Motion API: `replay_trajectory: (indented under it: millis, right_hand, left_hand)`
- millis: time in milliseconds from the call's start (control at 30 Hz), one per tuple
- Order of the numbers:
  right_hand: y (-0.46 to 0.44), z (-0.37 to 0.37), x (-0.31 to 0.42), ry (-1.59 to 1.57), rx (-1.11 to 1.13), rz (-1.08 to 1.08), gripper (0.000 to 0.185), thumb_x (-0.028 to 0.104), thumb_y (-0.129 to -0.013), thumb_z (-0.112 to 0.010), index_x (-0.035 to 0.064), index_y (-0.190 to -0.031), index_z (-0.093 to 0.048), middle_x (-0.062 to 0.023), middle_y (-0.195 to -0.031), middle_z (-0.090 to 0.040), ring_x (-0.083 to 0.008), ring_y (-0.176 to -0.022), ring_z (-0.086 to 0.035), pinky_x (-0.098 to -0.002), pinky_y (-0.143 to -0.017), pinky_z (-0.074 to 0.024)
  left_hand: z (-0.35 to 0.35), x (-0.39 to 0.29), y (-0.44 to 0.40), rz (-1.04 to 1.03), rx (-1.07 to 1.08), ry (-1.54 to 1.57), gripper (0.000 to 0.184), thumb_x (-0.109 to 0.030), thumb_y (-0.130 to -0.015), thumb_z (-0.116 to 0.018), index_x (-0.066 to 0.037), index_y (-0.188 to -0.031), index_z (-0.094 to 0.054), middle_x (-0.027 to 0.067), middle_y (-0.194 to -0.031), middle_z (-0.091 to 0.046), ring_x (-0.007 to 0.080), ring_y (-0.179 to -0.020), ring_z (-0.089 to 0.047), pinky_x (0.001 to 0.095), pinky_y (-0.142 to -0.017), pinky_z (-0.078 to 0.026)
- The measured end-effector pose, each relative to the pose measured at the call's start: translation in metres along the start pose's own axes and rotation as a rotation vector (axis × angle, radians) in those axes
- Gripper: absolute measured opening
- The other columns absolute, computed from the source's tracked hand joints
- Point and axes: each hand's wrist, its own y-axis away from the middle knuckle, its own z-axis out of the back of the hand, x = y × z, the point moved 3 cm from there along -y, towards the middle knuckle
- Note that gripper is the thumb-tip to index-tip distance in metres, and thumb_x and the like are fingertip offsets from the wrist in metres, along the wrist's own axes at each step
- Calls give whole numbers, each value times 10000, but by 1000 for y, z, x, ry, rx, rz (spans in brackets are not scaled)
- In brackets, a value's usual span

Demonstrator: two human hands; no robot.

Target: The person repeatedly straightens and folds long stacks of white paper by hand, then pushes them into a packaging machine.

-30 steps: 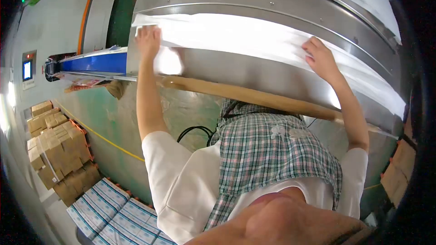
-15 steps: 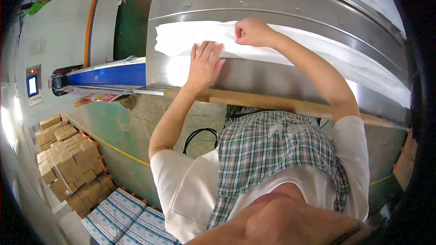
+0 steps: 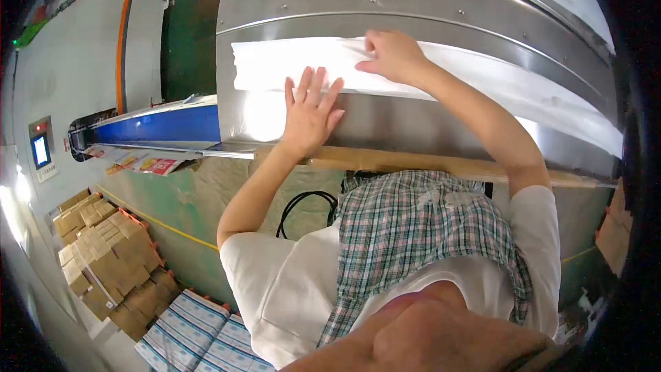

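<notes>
A long white strip of what looks like tissue paper [image 3: 275,63] lies along the metal table [image 3: 385,114] and stretches away to the right. My left hand [image 3: 310,114] is open, its spread fingertips resting on the strip's near edge close to its left end. Just right of it, my right hand [image 3: 396,58] is over the strip, thumb and forefinger apart and the other fingers bent. Nothing shows between them, though the bent fingers are partly hidden.
Left of the table a blue belt [image 3: 165,124] leads to a white machine [image 3: 69,55] with a lit screen [image 3: 41,150]. Cardboard boxes [image 3: 113,251] and blue-and-white packs [image 3: 186,324] are stacked at lower left. A wooden edge [image 3: 385,158] runs along the table's front.
My right hand has gone from a closed fist to thumb and forefinger apart, staying over the strip. My left fingers have spread wider. The view has shifted slightly.
</notes>
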Motion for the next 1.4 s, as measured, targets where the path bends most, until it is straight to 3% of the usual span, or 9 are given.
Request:
replay_trajectory:
  millis: [167,233,400,567,700,833,1033,1300,1400]
  right_hand:
    - [0,-11,20,-101,174,120,201,210,-662,-649,63,-753,-547,-103,-867,-554,-274,-812,-542,-380,-623,-450]
    - [23,-6,41,100,-289,545,139,105,-636,-616,71,-756,-555,-75,-846,-523,-234,-809,-518,-354,-599,-466]
    - [22,-27,39,180,-364,681,171,32,-618,-568,59,-784,-539,-38,-876,-498,-200,-831,-481,-266,-630,-473]
    - [9,-41,47,188,-212,727,201,28,-669,-528,53,-868,-540,-42,-1016,-522,-216,-929,-474,-289,-704,-466]
    - [1,-56,64,223,-252,901,256,84,-732,-494,57,-979,-554,-50,-1068,-528,-220,-1032,-467,-365,-851,-377]
    - [-3,-64,70,206,-233,892,205,133,-743,-501,116,-933,-577,-45,-972,-571,-204,-956,-499,-334,-806,-365]
    - [55,-20,-1,368,-202,663,265,76,-711,-514,72,-976,-519,-43,-953,-524,-196,-933,-468,-318,-781,-372]
    - [188,42,-162,413,-386,95,268,27,-671,-533,28,-938,-536,-111,-930,-501,-269,-917,-489,-364,-793,-427]
    - [232,90,-224,476,-381,-168,287,24,-663,-541,47,-950,-542,-119,-973,-506,-287,-962,-489,-357,-786,-448]
  left_hand:
    - [0,-4,0,-28,-16,9,575,-293,-779,-575,-191,-1301,-355,140,-1327,-322,363,-1243,-249,602,-971,-158]
    - [-3,4,1,-15,-10,10,512,-281,-787,-564,-160,-1260,-410,144,-1280,-375,368,-1214,-286,600,-970,-165]
    - [-24,101,1,151,-116,-276,354,-248,-808,-520,-96,-1128,-521,194,-1224,-420,382,-1174,-340,597,-952,-200]
    - [10,189,16,375,-426,-81,294,-216,-816,-514,-42,-1051,-548,211,-1177,-471,366,-1120,-412,527,-909,-312]
    - [72,127,-26,313,-455,114,242,-146,-799,-547,-35,-1014,-563,179,-1066,-549,340,-1012,-504,409,-838,-410]
    - [56,51,-73,1,-410,183,186,-136,-807,-546,-37,-960,-585,150,-996,-580,318,-921,-551,387,-791,-438]
    - [-38,90,-101,92,-215,17,320,-275,-860,-451,-64,-669,-597,148,-580,-567,319,-561,-557,437,-550,-427]
    - [-23,103,13,260,-262,63,289,-190,-864,-400,16,-735,-558,204,-707,-561,380,-660,-528,481,-652,-390]
    - [-32,202,77,372,-171,-198,306,-212,-874,-396,12,-792,-587,199,-748,-586,356,-692,-558,479,-620,-412]
